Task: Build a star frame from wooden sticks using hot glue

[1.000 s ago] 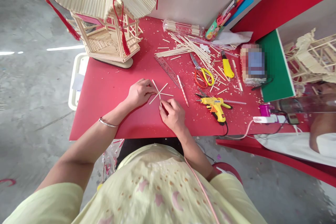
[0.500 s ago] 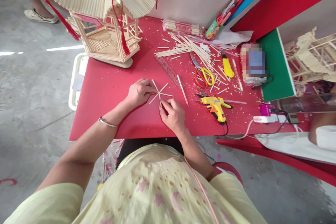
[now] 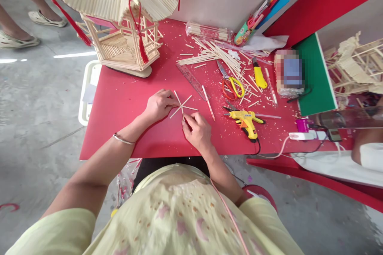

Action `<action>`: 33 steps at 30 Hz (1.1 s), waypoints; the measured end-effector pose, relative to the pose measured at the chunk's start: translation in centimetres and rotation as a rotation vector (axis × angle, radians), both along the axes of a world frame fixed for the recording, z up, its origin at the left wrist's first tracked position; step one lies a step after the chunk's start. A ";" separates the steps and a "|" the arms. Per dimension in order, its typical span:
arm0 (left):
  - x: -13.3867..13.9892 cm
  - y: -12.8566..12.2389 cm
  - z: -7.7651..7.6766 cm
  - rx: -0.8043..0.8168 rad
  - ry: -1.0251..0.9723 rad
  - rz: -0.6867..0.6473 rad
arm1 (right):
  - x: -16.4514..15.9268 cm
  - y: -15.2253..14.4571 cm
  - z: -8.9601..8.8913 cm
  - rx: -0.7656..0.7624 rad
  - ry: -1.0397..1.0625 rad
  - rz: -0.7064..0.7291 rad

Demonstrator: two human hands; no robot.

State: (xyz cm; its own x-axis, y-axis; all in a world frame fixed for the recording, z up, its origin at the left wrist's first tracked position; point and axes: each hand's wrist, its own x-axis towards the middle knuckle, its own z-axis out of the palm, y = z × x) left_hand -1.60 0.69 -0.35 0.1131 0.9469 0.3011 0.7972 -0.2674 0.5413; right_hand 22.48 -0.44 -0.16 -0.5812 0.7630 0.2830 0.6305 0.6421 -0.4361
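Thin wooden sticks crossed at one middle point form a star (image 3: 188, 107) low over the red tabletop. My left hand (image 3: 160, 105) pinches one of its arms from the left, fingers closed. From the near side, my right hand (image 3: 196, 129) pinches the arm that points toward me, its thumb and forefinger together. A patterned pencil-like stick (image 3: 208, 103) lies just right of the star. Beyond it rests a clear ruler (image 3: 191, 77).
A stick-built pavilion (image 3: 125, 44) with red tassels stands back left. To the right lie scissors (image 3: 229, 81), a yellow cutter (image 3: 259, 75), a yellow glue gun (image 3: 243, 121) and loose sticks (image 3: 223, 57). Another person's feet (image 3: 44, 18) show at far left; a white sleeve is at right.
At the far left, another person's second leg and shoe have come into view. My hands and the stick star stay almost in the same place.
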 end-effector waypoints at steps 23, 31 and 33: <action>0.0 0.0 0.2 -0.011 0.006 0.001 | 0.1 0.0 -0.3 0.004 0.008 -0.001; -0.1 0.0 -0.1 0.006 -0.002 0.001 | 0.1 0.0 -0.4 0.024 0.008 -0.004; -0.1 -0.1 -0.2 0.015 -0.003 0.003 | 0.1 0.0 -0.4 0.027 0.010 -0.006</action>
